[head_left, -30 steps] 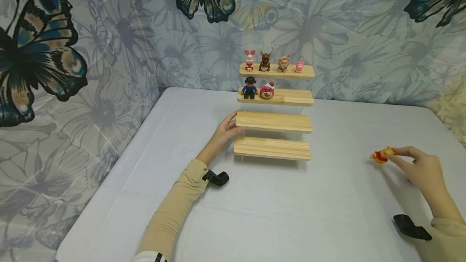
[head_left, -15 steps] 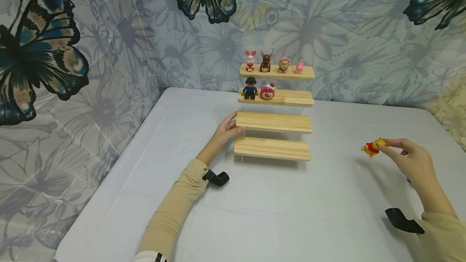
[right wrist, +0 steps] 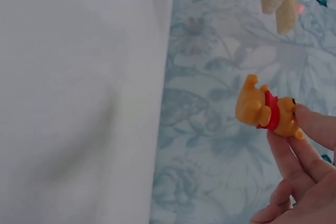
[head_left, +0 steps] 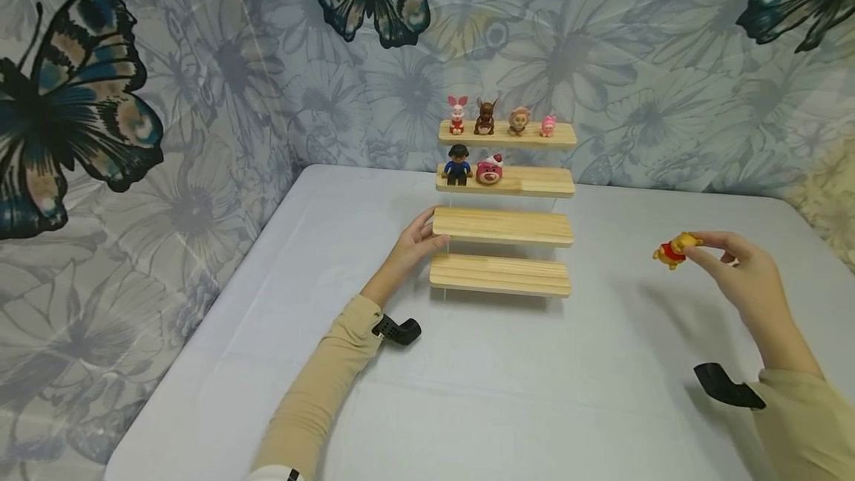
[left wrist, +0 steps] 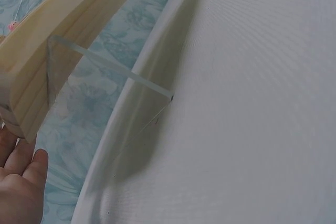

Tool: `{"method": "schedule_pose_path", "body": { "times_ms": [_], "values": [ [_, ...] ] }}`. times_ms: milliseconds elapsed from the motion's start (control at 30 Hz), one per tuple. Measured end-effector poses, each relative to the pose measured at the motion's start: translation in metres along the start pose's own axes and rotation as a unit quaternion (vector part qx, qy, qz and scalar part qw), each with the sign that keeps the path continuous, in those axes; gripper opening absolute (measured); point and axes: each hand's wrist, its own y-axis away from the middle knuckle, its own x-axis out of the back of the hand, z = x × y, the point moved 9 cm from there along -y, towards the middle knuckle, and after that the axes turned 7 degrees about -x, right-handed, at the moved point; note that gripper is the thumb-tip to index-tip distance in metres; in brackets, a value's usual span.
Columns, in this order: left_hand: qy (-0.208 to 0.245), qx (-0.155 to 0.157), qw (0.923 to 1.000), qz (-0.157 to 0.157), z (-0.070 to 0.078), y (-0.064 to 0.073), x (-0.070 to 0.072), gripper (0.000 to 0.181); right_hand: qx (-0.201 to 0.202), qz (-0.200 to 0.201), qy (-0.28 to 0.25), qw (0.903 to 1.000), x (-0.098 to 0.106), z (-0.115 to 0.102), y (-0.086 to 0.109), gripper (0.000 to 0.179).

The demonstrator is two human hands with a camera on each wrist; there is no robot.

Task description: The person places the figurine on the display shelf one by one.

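My right hand (head_left: 751, 280) pinches a yellow bear figurine (head_left: 670, 252) in a red shirt by its head, between thumb and fingertips. The bear lies sideways in the air above the table, right of the shelf. In the right wrist view the bear (right wrist: 265, 109) shows its rounded yellow lower body turned away from the fingers. On the left, my left hand (head_left: 406, 249) grips the end of the third tier of a four-step wooden display shelf (head_left: 502, 227), thumb in front and fingers behind. A clear support under the wooden board (left wrist: 68, 30) shows in the left wrist view.
Several small figurines stand on the top tier (head_left: 564, 136). The second tier (head_left: 541, 182) bears a figure in blue (head_left: 457, 166) and a pink bear head (head_left: 490, 169). A white cloth covers the table (head_left: 534, 377), with a butterfly-patterned backdrop (head_left: 634, 95) behind.
My right hand has moved left and away from me, raising the bear figurine a little higher over the table. The left hand stays at the shelf's end.
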Motion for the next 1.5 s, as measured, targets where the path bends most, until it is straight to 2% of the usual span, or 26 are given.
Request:
{"method": "schedule_pose_path", "body": {
  "times_ms": [200, 300, 333, 567, 767, 1033, 1167, 1333, 1500],
  "values": [
    [0.017, -0.007, 0.9998, 0.009, -0.017, -0.005, 0.008, 0.063, 0.026, 0.019, -0.035, 0.9989, -0.004, -0.010, -0.015, 0.038],
    [0.017, -0.014, 0.9997, 0.014, -0.021, -0.006, 0.010, 0.061, 0.041, 0.010, -0.044, 0.9981, -0.007, -0.025, -0.014, 0.039],
    [0.017, -0.017, 0.9996, 0.014, -0.021, -0.006, 0.010, 0.061, 0.035, 0.010, -0.047, 0.9982, -0.007, -0.030, -0.012, 0.038],
    [0.023, -0.021, 0.9994, 0.016, -0.019, -0.005, 0.008, 0.061, 0.061, -0.011, -0.016, 0.9979, -0.008, -0.065, -0.003, 0.045],
    [0.023, -0.021, 0.9994, 0.013, -0.019, -0.004, 0.008, 0.062, 0.063, -0.015, -0.013, 0.9978, -0.012, -0.080, -0.006, 0.046],
    [0.016, -0.019, 0.9996, 0.014, -0.020, -0.005, 0.008, 0.064, 0.137, 0.023, -0.028, 0.9899, -0.013, -0.118, -0.007, 0.038],
    [0.015, -0.013, 0.9996, 0.017, -0.020, -0.005, 0.010, 0.064, 0.159, 0.027, -0.030, 0.9864, -0.020, -0.135, -0.009, 0.037],
    [0.013, -0.002, 0.9999, 0.010, -0.018, -0.005, 0.009, 0.064, 0.162, 0.023, -0.053, 0.9850, -0.022, -0.147, -0.013, 0.037],
    [0.003, -0.001, 1.0000, -0.005, -0.003, 0.000, 0.002, 0.064, 0.162, 0.022, -0.088, 0.9826, -0.019, -0.156, -0.017, 0.034]
  ]
}}
